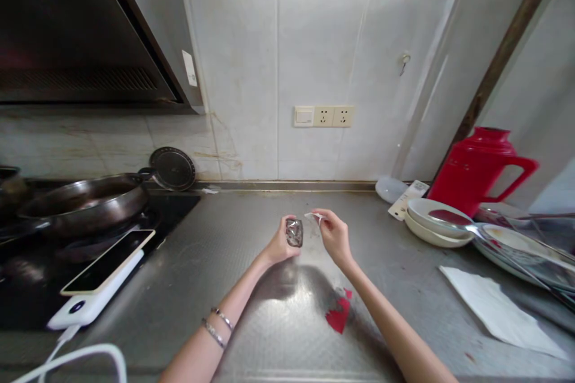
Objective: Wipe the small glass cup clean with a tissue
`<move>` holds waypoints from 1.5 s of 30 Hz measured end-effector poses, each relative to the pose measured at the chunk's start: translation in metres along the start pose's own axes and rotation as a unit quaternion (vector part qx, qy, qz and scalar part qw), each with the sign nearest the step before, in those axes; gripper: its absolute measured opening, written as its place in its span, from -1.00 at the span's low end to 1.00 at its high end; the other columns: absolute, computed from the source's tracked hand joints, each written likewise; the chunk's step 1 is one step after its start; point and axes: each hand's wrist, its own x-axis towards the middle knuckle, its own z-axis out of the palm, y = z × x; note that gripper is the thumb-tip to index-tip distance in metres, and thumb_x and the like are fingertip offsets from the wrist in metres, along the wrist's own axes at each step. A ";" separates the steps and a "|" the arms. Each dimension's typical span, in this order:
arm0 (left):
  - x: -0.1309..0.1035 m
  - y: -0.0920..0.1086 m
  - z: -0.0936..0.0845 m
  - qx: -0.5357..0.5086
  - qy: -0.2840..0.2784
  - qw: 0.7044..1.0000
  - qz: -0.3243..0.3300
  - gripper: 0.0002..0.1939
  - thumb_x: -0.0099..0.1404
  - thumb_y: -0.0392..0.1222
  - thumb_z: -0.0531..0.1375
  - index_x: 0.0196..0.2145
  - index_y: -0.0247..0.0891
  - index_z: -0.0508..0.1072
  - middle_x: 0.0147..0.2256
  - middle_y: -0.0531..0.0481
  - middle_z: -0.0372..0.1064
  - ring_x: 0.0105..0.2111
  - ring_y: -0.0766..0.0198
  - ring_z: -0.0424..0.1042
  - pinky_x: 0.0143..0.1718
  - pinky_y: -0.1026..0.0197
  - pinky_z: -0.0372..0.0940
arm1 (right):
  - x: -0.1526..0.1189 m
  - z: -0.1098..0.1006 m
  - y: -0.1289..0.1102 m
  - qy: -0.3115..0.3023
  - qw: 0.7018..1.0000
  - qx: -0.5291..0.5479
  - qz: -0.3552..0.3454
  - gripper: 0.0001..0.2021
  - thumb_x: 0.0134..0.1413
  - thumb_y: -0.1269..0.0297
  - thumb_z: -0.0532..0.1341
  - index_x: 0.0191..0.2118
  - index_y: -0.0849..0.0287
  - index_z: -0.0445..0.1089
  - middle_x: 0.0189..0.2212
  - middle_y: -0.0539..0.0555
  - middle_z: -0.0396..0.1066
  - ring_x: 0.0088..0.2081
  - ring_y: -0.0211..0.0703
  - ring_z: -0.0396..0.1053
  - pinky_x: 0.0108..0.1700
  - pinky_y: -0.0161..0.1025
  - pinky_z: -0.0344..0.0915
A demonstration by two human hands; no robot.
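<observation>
Over the middle of the steel counter, my left hand point(278, 245) is wrapped round a small squarish glass-like container point(294, 233), dark and shiny; what is inside it I cannot make out. Just to the right, my right hand point(333, 232) pinches a thin white scrap point(314, 215), which looks like paper or film. A small gap separates the scrap from the container. Below my right hand, torn red pieces point(338, 315) lie on the counter.
At left, a frying pan point(90, 197) sits on the black hob, with a phone point(110, 260) on a white power bank point(96, 293) near its edge. Stacked bowls point(438, 239), a spoon point(449, 218), a red thermos point(480, 167) and a white paper towel point(498, 308) occupy the right.
</observation>
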 end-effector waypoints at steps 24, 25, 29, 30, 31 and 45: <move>0.001 -0.005 0.003 0.005 0.028 1.000 -0.002 -0.33 -0.11 -0.21 0.33 -0.08 -0.23 0.09 -0.36 0.08 0.28 -0.63 0.49 0.19 -0.70 0.40 0.08 | -0.017 0.003 -0.027 -0.182 0.970 -0.015 -0.160 -0.70 0.23 0.32 -0.01 -0.12 0.15 0.45 -0.28 0.11 0.53 -0.21 -0.12 0.49 -0.18 -0.24 0.41; 0.001 -0.005 0.003 0.008 0.031 0.999 -0.003 -0.33 -0.13 -0.25 0.33 -0.08 -0.22 0.10 -0.37 0.09 0.28 -0.60 0.47 0.21 -0.66 0.39 0.10 | -0.015 0.000 -0.027 -0.162 0.980 -0.009 -0.112 -0.70 0.24 0.27 -0.01 -0.17 0.16 0.47 -0.35 0.09 0.53 -0.30 -0.14 0.49 -0.26 -0.28 0.40; -0.001 0.004 0.007 0.046 0.037 0.998 0.017 -0.31 -0.20 -0.40 0.29 -0.08 -0.21 0.16 -0.31 0.07 0.30 -0.42 0.36 0.30 -0.41 0.31 0.21 | -0.003 -0.006 -0.022 -0.025 0.999 -0.026 0.014 -0.65 0.24 0.16 -0.01 -0.16 0.20 0.47 -0.36 0.10 0.53 -0.34 -0.13 0.47 -0.31 -0.29 0.36; -0.002 0.007 0.008 0.059 0.037 0.997 0.024 -0.30 -0.22 -0.42 0.28 -0.07 -0.22 0.17 -0.29 0.05 0.30 -0.37 0.33 0.31 -0.36 0.29 0.21 | -0.002 -0.006 -0.020 -0.015 0.999 -0.035 0.016 -0.66 0.24 0.17 -0.01 -0.15 0.19 0.46 -0.33 0.11 0.53 -0.31 -0.12 0.47 -0.28 -0.28 0.36; -0.002 0.009 0.010 0.068 0.035 0.997 0.028 -0.29 -0.23 -0.44 0.28 -0.07 -0.23 0.18 -0.27 0.03 0.30 -0.33 0.30 0.31 -0.32 0.27 0.21 | -0.002 -0.005 -0.018 -0.026 0.999 -0.044 0.009 -0.67 0.24 0.18 -0.01 -0.13 0.18 0.45 -0.30 0.11 0.53 -0.29 -0.12 0.47 -0.26 -0.28 0.36; 0.001 -0.006 0.004 0.003 0.035 0.999 0.015 -0.37 -0.12 -0.24 0.38 -0.14 -0.27 0.15 -0.31 -0.01 0.30 -0.46 0.32 0.33 -0.64 0.38 0.17 | -0.021 0.012 -0.018 -0.189 0.933 -0.085 -0.294 -0.60 0.16 0.51 -0.06 0.07 0.18 0.28 -0.03 0.21 0.43 0.12 -0.10 0.28 0.07 -0.09 0.33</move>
